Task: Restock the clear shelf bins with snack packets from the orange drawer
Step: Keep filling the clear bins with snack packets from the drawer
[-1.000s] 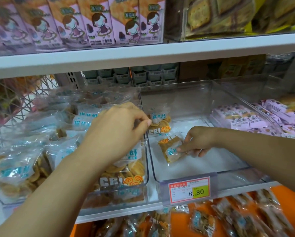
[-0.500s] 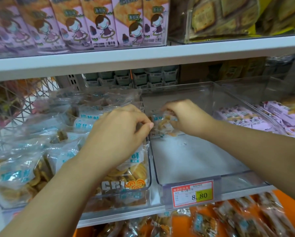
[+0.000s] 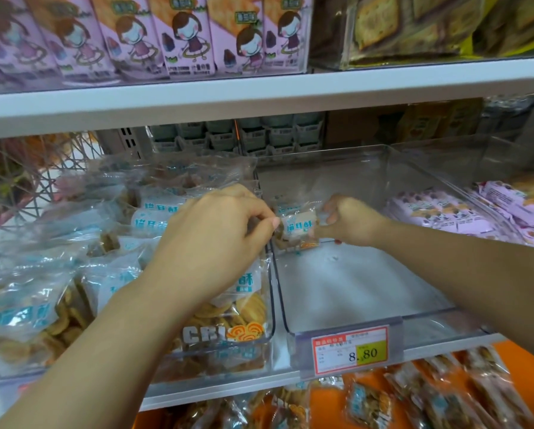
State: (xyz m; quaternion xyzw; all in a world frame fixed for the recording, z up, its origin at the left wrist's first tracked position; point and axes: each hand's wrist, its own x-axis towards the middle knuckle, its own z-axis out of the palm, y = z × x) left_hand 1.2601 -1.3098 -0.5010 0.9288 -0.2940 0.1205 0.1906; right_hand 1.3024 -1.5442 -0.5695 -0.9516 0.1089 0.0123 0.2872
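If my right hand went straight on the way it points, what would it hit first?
Likely the left hand, just beyond the snack packet that the right hand grips; depth is hard to judge.

head cam: the only view, behind left hand (image 3: 216, 239) and right hand (image 3: 349, 224), facing forward, slightly down
range: pretty close

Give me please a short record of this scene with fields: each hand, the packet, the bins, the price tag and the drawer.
left hand: fingers curled at the packet's left end; what they pinch is unclear
right hand: grips the snack packet by its right end
middle bin: packet held at back left; most of the floor bare
left bin: full of similar packets
pink packets: right of the middle bin
price tag: 8.80, on the middle bin's front
orange drawer: below the shelf, holds packets
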